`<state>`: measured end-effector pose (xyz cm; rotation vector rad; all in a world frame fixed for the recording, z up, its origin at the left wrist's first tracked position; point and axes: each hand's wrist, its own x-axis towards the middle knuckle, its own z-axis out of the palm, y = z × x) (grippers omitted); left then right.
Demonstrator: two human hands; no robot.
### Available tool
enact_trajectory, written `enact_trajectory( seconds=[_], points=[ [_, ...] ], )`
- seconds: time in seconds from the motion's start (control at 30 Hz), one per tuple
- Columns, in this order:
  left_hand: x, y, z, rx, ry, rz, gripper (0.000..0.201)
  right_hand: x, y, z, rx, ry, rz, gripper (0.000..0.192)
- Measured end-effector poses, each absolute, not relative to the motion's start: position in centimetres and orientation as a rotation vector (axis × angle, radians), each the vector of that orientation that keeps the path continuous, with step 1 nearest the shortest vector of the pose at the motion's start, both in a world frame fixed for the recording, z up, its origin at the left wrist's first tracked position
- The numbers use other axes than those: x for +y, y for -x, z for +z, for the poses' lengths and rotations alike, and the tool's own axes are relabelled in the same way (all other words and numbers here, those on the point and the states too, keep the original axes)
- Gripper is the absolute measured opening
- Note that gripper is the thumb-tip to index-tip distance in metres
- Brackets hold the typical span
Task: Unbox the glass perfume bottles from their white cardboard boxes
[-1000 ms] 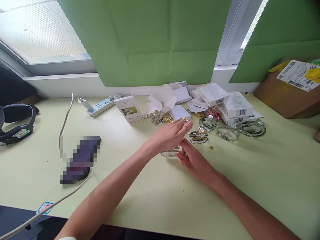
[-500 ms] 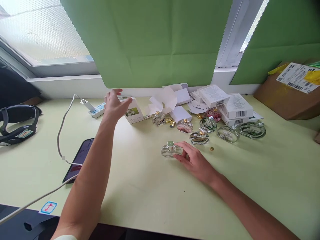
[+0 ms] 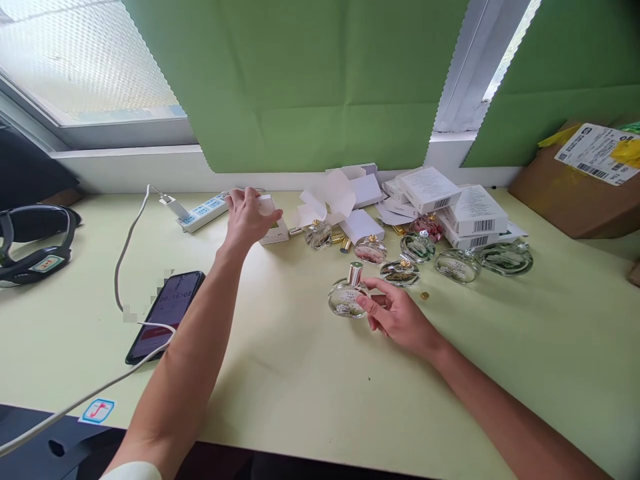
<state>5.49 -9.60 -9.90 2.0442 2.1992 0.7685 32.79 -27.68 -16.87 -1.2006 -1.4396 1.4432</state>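
Observation:
My right hand [image 3: 400,315] pinches a clear glass perfume bottle [image 3: 345,300] by its right side. The bottle wears a tall shiny cap [image 3: 355,273] with a green top, and its label faces me. At the back of the table, my left hand [image 3: 250,217] grips a small white box [image 3: 276,233] from above, with the thumb across its near side. The hand hides much of the box. Just beyond my right hand sit several capless perfume bottles, including a clear one [image 3: 400,273] and a pinkish one [image 3: 371,249]. A small gold piece [image 3: 425,295] lies close by.
White boxes [image 3: 430,190] and loose white card [image 3: 337,197] are piled by the wall. A power strip [image 3: 203,213], a phone [image 3: 167,313] with a white cable, and a black headset [image 3: 43,260] lie to the left. A cardboard carton [image 3: 575,193] stands at right.
My right hand has tipped the perfume bottle up, so its front and cap side now show. My left hand has moved right and closed over the white box.

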Motion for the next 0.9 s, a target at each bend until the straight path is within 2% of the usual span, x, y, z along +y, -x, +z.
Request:
enact_trajectory(
  seconds=[0.13,0.27,0.43,0.6,0.73,0.9],
  points=[
    [-10.1,-5.3,-8.7,2.139,-2.032,0.677,0.049,-27.8,-33.0,-16.4,-1.409,1.179,1.481,0.046],
    [-11.8,-4.5,-5.8,1.945,-2.157,0.386,0.045,-27.9,-33.4,-16.0,-1.404,1.150,1.515,0.048],
    [-14.8,-5.2,-3.1,1.285,-2.502,0.077,0.041,-28.2,-34.4,-15.3,-1.395,1.072,1.522,0.046],
    [-16.9,-9.0,-3.4,0.707,-2.491,0.104,0.021,-28.3,-35.7,-14.5,-1.318,0.920,1.403,0.035],
    [-17.8,-10.5,-3.7,0.578,-2.463,0.072,0.016,-28.1,-36.3,-13.8,-1.204,0.841,1.270,0.025],
    [-18.3,-10.5,-3.0,0.628,-2.546,0.045,0.013,-27.9,-36.4,-13.0,-1.159,0.923,1.119,0.025]
  ],
)
